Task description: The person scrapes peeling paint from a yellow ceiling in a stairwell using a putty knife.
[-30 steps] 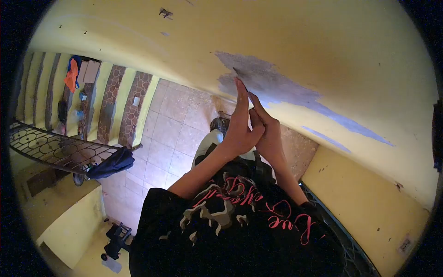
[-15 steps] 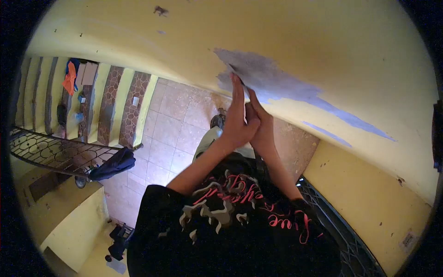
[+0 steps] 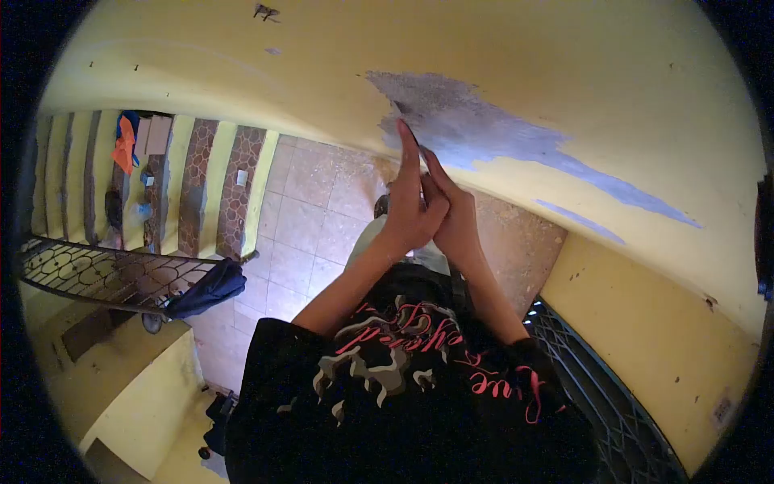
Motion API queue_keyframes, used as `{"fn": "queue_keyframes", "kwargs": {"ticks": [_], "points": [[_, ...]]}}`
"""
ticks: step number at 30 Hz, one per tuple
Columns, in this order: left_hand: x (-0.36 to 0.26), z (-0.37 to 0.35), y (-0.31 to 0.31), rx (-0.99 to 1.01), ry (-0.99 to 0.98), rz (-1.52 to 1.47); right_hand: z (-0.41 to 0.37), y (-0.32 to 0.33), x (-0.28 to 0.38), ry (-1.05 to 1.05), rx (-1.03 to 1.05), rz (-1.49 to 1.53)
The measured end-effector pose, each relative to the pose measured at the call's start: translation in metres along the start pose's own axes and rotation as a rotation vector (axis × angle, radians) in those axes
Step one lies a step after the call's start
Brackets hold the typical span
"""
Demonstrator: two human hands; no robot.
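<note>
Below a bare grey patch (image 3: 451, 117) on the yellow wall, my left hand (image 3: 413, 206) and my right hand (image 3: 457, 206) are pressed close together. Both have fingers stretched toward the patch. Between their fingertips shows the thin dark edge of a flat tool (image 3: 417, 141), mostly hidden by the fingers. My left hand's thumb side meets the curled fingers of my right hand. A small dark shadow lies on the patch just beyond the fingertips.
Steps with stone-patterned treads (image 3: 242, 189) lie at the left, with an orange cloth (image 3: 124, 145) on them. Dark cloth hangs on a metal railing (image 3: 97, 270). Tiled floor (image 3: 294, 218) is below; a metal lattice (image 3: 597, 379) stands at lower right.
The camera view has shifted slightly. Both hands, still together, appear a little higher and further left in the frame; against the wall patch their place is nearly the same.
</note>
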State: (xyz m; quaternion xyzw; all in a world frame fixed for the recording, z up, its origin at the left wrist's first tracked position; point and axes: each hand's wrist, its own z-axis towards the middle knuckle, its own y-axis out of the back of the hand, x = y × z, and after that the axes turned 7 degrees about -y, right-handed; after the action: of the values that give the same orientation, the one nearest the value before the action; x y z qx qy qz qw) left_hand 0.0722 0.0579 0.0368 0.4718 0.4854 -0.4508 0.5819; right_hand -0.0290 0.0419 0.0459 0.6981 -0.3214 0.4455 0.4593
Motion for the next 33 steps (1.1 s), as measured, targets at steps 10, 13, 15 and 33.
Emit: {"fn": "queue_keyframes", "kwargs": {"ticks": [10,13,15,33], "points": [[0.008,-0.005,-0.006,-0.002,-0.17,0.104,-0.003,-0.006,-0.015,0.047,-0.042,0.092],[0.014,-0.005,-0.005,-0.03,-0.195,0.154,0.003,-0.012,-0.018,-0.059,-0.068,0.082],[0.011,-0.009,-0.003,-0.008,-0.203,0.184,-0.006,-0.004,-0.014,0.013,-0.073,0.106],[0.015,-0.003,-0.004,-0.032,-0.094,0.072,0.006,-0.009,-0.011,0.061,-0.003,0.043]]}}
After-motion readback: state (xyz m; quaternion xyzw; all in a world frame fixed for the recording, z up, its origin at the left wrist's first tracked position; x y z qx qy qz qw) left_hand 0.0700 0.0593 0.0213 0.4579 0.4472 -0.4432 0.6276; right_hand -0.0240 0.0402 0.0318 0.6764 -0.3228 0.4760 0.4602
